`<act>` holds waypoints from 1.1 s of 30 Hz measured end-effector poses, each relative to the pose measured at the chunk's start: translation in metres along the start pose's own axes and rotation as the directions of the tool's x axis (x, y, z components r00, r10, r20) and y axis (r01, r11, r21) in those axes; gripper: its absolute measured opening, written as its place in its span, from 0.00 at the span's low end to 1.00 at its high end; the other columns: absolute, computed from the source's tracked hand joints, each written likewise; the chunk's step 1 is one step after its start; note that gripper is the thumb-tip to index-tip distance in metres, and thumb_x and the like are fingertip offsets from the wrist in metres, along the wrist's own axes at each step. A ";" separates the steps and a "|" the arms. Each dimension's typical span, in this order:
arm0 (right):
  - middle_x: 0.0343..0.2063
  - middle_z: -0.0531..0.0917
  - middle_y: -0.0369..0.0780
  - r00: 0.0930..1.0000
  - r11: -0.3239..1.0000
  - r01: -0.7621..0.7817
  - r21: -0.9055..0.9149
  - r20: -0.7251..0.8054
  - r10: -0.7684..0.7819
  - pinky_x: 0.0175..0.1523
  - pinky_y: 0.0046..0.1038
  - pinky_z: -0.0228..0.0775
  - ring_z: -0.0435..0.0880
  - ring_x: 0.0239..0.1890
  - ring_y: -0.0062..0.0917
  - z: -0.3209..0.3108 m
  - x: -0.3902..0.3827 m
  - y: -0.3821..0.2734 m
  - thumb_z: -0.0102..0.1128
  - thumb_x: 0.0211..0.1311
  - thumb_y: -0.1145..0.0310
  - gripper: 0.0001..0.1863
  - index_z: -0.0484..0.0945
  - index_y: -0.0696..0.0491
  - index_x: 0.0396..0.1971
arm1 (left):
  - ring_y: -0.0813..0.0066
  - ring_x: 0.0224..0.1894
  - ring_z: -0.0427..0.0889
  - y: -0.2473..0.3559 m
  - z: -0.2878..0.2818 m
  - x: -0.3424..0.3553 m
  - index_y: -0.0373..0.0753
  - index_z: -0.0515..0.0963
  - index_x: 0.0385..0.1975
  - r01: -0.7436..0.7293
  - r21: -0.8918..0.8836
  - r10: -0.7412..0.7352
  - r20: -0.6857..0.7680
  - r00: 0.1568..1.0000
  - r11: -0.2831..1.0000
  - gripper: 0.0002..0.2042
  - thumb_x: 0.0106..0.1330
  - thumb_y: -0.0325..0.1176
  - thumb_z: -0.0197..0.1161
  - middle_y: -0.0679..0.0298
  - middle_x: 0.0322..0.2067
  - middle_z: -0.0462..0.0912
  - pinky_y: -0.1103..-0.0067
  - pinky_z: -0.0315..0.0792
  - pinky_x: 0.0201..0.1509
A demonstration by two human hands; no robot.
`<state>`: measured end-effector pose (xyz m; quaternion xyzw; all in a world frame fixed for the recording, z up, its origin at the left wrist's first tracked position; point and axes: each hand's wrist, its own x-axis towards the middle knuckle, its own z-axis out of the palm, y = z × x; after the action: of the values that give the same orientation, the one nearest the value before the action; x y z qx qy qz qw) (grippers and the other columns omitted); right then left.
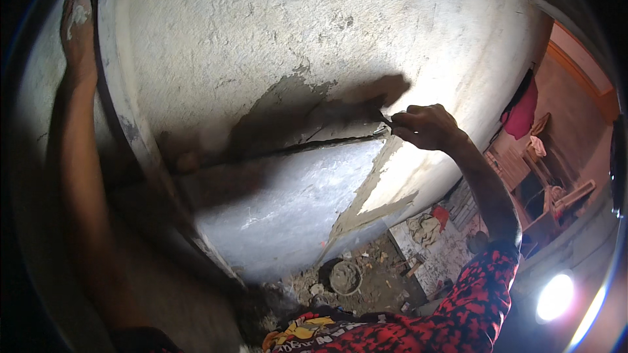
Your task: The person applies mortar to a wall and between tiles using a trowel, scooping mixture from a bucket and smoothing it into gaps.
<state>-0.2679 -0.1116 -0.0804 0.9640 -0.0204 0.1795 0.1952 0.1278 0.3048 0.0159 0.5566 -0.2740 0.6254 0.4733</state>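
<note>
My right hand (428, 125) is closed on the handle of a small trowel (386, 119), whose dark, narrow blade touches or nearly touches the wall. Just beside it, damp grey mortar (281, 108) is spread on the rough whitish wall (261, 19) above a smooth grey panel (288, 199). A dark gap runs along the panel's top edge, and a strip of mortar (356, 206) follows its right side. My left hand (80, 23), smeared with pale mortar, reaches up against the wall beside a long upright edge (140, 124); its fingers seem stretched out, their tips dim at the picture's rim.
Below the panel, a round bucket (345, 278) stands on rubble-strewn ground. A crumpled cloth (424, 229) lies on a pale board (418, 258). To the right are wooden pieces (569, 196), a hanging pink cloth (521, 111) and a bright lamp (555, 297). Arm shadows darken the wall.
</note>
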 end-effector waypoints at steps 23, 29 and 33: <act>0.27 0.80 0.45 0.991 0.990 0.135 -0.044 -0.016 -0.136 0.25 0.35 0.78 0.84 0.23 0.40 -0.026 0.065 -0.133 0.57 0.61 0.56 0.13 0.78 0.46 0.41 | 0.57 0.50 0.76 0.015 -0.002 0.018 0.34 0.73 0.47 -0.485 0.336 0.553 -0.145 0.820 0.807 0.12 0.64 0.24 0.54 0.52 0.45 0.78 0.70 0.71 0.56; 0.19 0.76 0.39 0.957 0.981 0.192 -0.011 -0.221 -0.189 0.20 0.33 0.73 0.80 0.18 0.32 -0.051 0.073 -0.142 0.63 0.57 0.63 0.10 0.79 0.48 0.38 | 0.54 0.50 0.76 0.028 -0.009 0.014 0.34 0.74 0.44 -0.479 0.340 0.552 -0.159 0.819 0.809 0.11 0.62 0.25 0.58 0.51 0.45 0.78 0.68 0.70 0.56; 0.19 0.77 0.38 0.949 0.980 0.198 -0.036 -0.244 -0.201 0.22 0.32 0.73 0.80 0.18 0.31 -0.055 0.076 -0.141 0.63 0.57 0.62 0.10 0.79 0.49 0.37 | 0.54 0.50 0.76 0.029 -0.013 0.018 0.34 0.74 0.45 -0.492 0.346 0.564 -0.145 0.813 0.799 0.11 0.62 0.25 0.58 0.51 0.45 0.78 0.68 0.70 0.56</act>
<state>-0.1995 0.0423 -0.0584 0.9303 0.1003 0.2768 0.2189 0.0976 0.3094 0.0353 0.4409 -0.2644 0.8289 0.2207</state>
